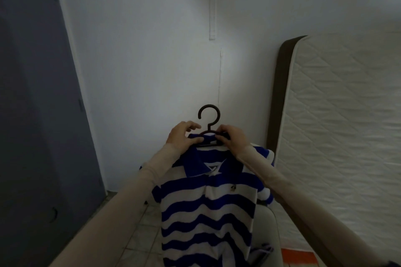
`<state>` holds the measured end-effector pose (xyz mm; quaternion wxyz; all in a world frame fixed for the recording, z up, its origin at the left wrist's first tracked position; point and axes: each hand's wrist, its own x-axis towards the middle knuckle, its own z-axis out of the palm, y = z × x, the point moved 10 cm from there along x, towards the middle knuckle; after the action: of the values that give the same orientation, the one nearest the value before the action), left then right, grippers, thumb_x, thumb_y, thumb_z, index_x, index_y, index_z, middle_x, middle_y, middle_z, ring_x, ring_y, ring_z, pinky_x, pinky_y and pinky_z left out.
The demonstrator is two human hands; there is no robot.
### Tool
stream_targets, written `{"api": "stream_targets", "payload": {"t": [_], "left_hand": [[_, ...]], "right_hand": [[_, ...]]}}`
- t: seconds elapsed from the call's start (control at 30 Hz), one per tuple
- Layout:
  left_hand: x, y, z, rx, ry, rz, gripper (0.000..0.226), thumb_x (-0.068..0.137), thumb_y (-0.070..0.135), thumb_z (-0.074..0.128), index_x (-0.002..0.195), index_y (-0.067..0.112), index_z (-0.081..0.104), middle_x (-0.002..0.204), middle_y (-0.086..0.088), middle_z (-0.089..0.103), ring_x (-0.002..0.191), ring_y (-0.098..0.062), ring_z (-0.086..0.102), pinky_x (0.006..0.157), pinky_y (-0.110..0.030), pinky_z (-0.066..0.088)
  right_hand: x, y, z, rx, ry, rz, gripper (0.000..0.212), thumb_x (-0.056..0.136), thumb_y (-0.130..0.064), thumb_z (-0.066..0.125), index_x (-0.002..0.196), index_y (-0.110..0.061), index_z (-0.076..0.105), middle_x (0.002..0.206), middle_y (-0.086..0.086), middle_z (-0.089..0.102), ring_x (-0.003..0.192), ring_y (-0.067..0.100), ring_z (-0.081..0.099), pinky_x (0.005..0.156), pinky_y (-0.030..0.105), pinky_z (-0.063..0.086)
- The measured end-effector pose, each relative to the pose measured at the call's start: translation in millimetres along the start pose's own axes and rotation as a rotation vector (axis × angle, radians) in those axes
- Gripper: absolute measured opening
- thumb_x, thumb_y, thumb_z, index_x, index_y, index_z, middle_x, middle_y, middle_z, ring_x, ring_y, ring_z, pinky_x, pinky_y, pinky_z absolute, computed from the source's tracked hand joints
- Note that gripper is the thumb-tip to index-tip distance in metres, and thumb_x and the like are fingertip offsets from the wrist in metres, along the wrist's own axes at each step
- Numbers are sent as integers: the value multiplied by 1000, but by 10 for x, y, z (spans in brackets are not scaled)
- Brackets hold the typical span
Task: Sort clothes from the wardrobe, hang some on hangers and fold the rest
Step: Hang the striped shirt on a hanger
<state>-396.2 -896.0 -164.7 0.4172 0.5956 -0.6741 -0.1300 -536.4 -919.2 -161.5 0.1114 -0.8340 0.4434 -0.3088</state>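
Two hands: both are raised in front of the chest and hold one garment on its hanger.
Open room: the white wall [152, 50] stands behind the hands, with free space above and to the left of the hook.
Left edge: a grey-blue wardrobe door [36, 104] closes the left side, well apart from the hands.
Right edge: a white quilted mattress with a brown border [338, 128] leans upright, near the right sleeve.
Below: a pale tiled floor [141, 234] is seen under the arms.
Hanger: the dark plastic hanger with a round hook [208, 119] stands upright, its hook free above and between the two hands.
Shirt: the blue and white wavy-striped polo shirt [206, 212] hangs down from the hanger, its collar just under the hands.
Left hand [181, 137]: thumb and curled fingers pinch the blue collar at the hanger's left shoulder.
Right hand [233, 139]: fingers are curled around the hanger's right shoulder and the collar there.
Sleeves: both forearms wear long beige sleeves [138, 182].
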Motion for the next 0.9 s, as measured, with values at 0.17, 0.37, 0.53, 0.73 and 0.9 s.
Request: {"api": "stream_targets", "payload": {"t": [0.17,0.37,0.53,0.73,0.9], "left_hand": [[-40,-55,-15,-102,19,-8,23,85,17,66,106,8,69,99,-7,67,90,-16,58,68,-8,44],[9,-30,-213,-172,162,-9,18,86,17,66,99,7,72,94,-8,69,83,-15,60,60,0,42],[53,88,-386,-119,227,45,17,88,20,63,100,10,72,100,-7,69,88,-16,59,70,-15,44],[65,266,-175,115,133,91,20,86,3,61,105,7,70,106,-11,68,92,-14,57,77,-11,38],[80,117,-200,248,132,-25,25,85,3,58,107,9,69,108,-14,66,97,-22,60,83,-24,47]], "right_hand": [[17,40,-128,-44,107,9,22,94,-15,53,108,0,60,112,15,56,104,25,53,83,20,36],[-5,149,-268,-83,178,35,22,96,-16,49,109,-1,59,112,13,57,103,24,53,83,21,37],[-4,315,-310,-86,151,75,23,99,-21,42,106,-5,57,102,13,62,93,24,58,77,26,41],[11,122,-281,-99,183,3,25,98,-21,43,105,-1,57,103,14,57,92,25,54,75,24,38],[-20,82,-273,-91,184,-24,23,99,-21,41,104,-3,56,101,14,59,91,25,56,80,31,45]]}}
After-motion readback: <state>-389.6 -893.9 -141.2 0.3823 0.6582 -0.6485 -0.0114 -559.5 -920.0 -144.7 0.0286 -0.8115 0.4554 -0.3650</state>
